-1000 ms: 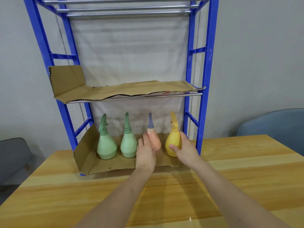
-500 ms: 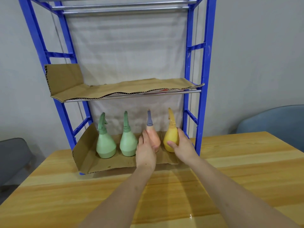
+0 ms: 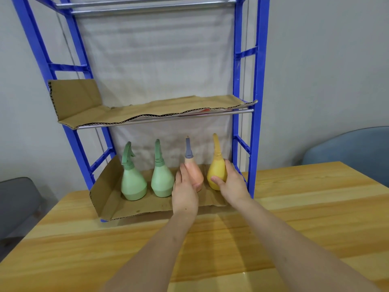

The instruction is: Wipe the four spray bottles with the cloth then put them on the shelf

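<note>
Several spray bottles stand in a row on the cardboard-lined bottom level of the blue shelf point(image 3: 255, 123). From the left: a green bottle point(image 3: 132, 182), a second green bottle point(image 3: 161, 180), a pink bottle with a grey-blue nozzle point(image 3: 194, 171) and a yellow bottle point(image 3: 216, 167). My left hand point(image 3: 185, 190) wraps around the left side of the pink bottle. My right hand point(image 3: 232, 183) grips the yellow bottle, thumb across its front. No cloth is visible.
The shelf stands on a wooden table point(image 3: 210, 239) against a grey wall. A sheet of cardboard point(image 3: 147, 112) covers the middle level, with metal rails above. A blue chair point(image 3: 353, 148) stands at the right and a grey chair point(image 3: 16, 201) at the left.
Both hands stay on the same bottles. The yellow bottle has moved slightly back and upright on the bottom level, and the view has shifted a little.
</note>
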The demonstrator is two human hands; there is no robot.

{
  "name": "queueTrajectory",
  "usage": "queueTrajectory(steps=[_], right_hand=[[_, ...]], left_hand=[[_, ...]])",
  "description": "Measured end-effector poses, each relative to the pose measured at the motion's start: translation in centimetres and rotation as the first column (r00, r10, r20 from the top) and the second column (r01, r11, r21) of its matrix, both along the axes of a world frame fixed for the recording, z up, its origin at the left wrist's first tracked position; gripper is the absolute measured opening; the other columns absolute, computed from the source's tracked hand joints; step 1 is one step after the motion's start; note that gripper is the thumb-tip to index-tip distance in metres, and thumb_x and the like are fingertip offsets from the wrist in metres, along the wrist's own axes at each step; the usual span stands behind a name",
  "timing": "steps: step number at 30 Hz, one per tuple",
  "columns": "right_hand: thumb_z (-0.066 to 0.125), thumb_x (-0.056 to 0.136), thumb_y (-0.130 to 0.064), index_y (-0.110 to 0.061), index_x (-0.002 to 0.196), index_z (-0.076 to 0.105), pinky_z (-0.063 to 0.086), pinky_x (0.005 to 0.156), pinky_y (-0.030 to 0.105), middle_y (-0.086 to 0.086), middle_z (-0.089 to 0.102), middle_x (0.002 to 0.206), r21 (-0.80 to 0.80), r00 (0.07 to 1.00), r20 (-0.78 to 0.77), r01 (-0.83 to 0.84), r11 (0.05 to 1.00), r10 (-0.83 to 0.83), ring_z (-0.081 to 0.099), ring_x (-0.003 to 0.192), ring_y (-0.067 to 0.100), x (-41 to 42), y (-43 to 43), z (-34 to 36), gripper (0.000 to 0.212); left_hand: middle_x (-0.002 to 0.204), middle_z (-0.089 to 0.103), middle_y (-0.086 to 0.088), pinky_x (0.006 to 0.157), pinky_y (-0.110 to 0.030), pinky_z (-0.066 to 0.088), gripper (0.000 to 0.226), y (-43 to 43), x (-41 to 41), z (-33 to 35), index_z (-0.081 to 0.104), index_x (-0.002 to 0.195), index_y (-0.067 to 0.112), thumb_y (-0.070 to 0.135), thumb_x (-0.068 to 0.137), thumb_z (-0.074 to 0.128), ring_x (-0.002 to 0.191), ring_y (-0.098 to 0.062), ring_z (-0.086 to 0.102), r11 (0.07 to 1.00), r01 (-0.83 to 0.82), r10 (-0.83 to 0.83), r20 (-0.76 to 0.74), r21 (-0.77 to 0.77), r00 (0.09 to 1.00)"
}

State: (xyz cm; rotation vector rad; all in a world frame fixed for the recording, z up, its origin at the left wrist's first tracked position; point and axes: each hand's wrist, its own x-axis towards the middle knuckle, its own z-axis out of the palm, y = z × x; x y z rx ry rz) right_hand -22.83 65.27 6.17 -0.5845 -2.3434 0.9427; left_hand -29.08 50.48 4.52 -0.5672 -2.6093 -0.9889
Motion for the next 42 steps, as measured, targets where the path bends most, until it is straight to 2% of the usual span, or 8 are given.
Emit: queueTrajectory(steps=[10, 14, 19, 24, 34, 42], right_hand=[[0.072, 0.092, -0.045, -0.029, 0.155, 0.03, 0.05, 0.106, 0.048, 0.002, 0.055, 0.145, -0.007, 0.999, 0.033, -0.038, 0.999, 0.038, 0.053, 0.133, 0.029, -0.5, 0.6, 0.3, 0.078], [0.072, 0.092, -0.046, -0.032, 0.155, 0.028, 0.05, 0.107, 0.051, 0.001, 0.054, 0.146, -0.013, 0.999, 0.034, -0.024, 1.0, 0.025, 0.052, 0.135, 0.03, -0.6, 0.5, 0.2, 0.078], [0.072, 0.092, -0.046, -0.031, 0.152, 0.029, 0.053, 0.104, 0.051, 0.002, 0.055, 0.144, -0.003, 0.999, 0.048, -0.015, 1.0, 0.015, 0.054, 0.133, 0.03, -0.7, 0.4, 0.4, 0.075], [0.073, 0.092, -0.044, -0.031, 0.151, 0.031, 0.053, 0.103, 0.052, 0.001, 0.057, 0.14, -0.004, 0.999, 0.043, -0.008, 1.0, 0.008, 0.056, 0.13, 0.03, -0.6, 0.1, 0.5, 0.074], [0.072, 0.093, -0.043, -0.029, 0.152, 0.031, 0.051, 0.102, 0.046, 0.002, 0.056, 0.141, -0.008, 0.997, 0.057, -0.049, 0.999, 0.049, 0.056, 0.13, 0.029, -0.6, 0.8, 0.6, 0.074], [0.073, 0.092, -0.046, -0.026, 0.158, 0.026, 0.049, 0.106, 0.046, 0.004, 0.052, 0.149, -0.038, 0.993, 0.095, -0.059, 0.998, 0.063, 0.052, 0.135, 0.03, -0.6, 0.8, 1.0, 0.084]], left_hand=[[0.165, 0.029, -0.008, 0.108, -0.042, 0.048, 0.088, 0.0, 0.2, 0.3, 0.004, 0.164, 0.019, 0.026, 0.1, 0.064, 0.14, -0.03, 0.049, 1.0, 0.002, -0.002, 0.005, 0.002, 1.0], [0.165, 0.03, -0.011, 0.112, -0.039, 0.044, 0.087, 0.0, 0.4, 0.4, 0.01, 0.163, 0.014, 0.025, 0.098, 0.067, 0.143, -0.03, 0.047, 1.0, 0.005, -0.005, 0.003, 0.024, 1.0], [0.146, 0.035, -0.015, 0.111, -0.035, 0.046, 0.082, -0.1, 0.7, 0.4, 0.02, 0.159, 0.006, 0.023, 0.096, 0.07, 0.132, -0.028, 0.052, 0.999, -0.024, 0.022, -0.083, -0.034, 0.996], [0.142, 0.036, -0.014, 0.109, -0.033, 0.045, 0.081, 0.3, 0.3, 0.7, 0.023, 0.156, 0.005, 0.017, 0.094, 0.073, 0.126, -0.028, 0.055, 0.996, -0.037, 0.03, -0.084, -0.082, 0.996], [0.14, 0.036, -0.016, 0.111, -0.035, 0.044, 0.078, 0.4, 0.6, 0.8, 0.021, 0.157, 0.003, 0.022, 0.098, 0.068, 0.125, -0.027, 0.053, 0.997, -0.044, 0.037, -0.097, -0.07, 0.995], [0.142, 0.039, -0.016, 0.109, -0.038, 0.047, 0.077, -0.1, 0.7, 1.0, 0.022, 0.157, 0.005, 0.018, 0.097, 0.068, 0.127, -0.029, 0.053, 0.999, 0.0, -0.002, -0.076, -0.033, 0.997]])
